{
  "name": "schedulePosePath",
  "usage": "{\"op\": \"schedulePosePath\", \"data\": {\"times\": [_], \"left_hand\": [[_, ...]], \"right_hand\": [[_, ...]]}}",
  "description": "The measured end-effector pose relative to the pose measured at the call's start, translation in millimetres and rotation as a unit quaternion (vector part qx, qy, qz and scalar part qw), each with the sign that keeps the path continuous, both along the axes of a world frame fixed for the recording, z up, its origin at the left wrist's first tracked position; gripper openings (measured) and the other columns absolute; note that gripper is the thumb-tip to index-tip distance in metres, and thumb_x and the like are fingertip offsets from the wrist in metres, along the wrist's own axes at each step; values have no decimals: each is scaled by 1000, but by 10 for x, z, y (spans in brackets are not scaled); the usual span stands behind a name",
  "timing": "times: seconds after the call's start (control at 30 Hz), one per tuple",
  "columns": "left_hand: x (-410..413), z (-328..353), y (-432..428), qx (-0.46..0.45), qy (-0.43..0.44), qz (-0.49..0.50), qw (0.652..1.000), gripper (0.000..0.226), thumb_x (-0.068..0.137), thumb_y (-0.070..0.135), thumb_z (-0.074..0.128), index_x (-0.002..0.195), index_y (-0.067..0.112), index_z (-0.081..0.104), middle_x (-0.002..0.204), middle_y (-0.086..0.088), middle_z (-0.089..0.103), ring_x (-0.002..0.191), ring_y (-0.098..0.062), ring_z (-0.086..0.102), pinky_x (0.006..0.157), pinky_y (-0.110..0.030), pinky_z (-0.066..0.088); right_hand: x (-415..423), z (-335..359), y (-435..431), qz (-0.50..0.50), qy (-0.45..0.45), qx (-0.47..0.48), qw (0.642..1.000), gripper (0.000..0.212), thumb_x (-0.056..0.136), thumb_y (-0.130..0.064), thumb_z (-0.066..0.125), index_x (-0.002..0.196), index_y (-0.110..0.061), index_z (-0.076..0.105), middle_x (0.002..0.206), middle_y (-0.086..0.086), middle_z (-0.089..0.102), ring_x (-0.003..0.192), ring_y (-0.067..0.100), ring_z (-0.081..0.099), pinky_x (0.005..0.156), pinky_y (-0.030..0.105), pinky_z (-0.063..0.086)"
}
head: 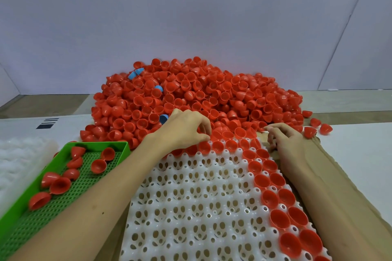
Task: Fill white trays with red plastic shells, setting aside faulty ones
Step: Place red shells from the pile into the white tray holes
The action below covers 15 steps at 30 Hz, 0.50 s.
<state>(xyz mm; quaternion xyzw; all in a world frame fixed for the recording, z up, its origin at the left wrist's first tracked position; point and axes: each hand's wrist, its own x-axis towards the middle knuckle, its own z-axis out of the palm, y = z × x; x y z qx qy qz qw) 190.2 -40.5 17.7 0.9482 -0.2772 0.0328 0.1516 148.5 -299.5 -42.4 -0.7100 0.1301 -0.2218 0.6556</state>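
Head view: the heap of red shells presses against the far edge of the white tray, so I reckon a nudged wrist could spill unchecked ones into open pockets. Only its far row and right side are filled. The green basket, seemingly for rejects, sits beside the left forearm. The left hand curls over the far row and the right hand over the far corner. Whether either grip pinches a shell, I can't tell. Blue shells lurk in the heap.

Left hand, right hand at white tray far edge; shell pile behind.
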Motion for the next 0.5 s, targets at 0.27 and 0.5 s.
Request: {"op": "schedulePosePath", "data": {"times": [0.27, 0.5], "left_hand": [[-115, -29, 15, -70, -82, -26, 994, 28, 95, 37, 66, 122, 29, 69, 127, 14, 66, 119, -3, 57, 116, -45, 28], [-351, -108, -211, 141, -3, -74, 987, 81, 93, 66, 9, 161, 23, 9, 169, 2, 1, 156, -16, 3, 125, -46, -3]], "right_hand": [[-88, 75, 70, 38, -72, -159, 984, 23, 91, -2, 64, 99, -20, 77, 99, -9, 72, 90, 6, 66, 80, 16, 50], [-123, 120, 16, 141, -13, -210, 967, 30, 96, -11, 61, 108, -33, 78, 114, -20, 72, 110, -8, 62, 95, 21, 48]]}}
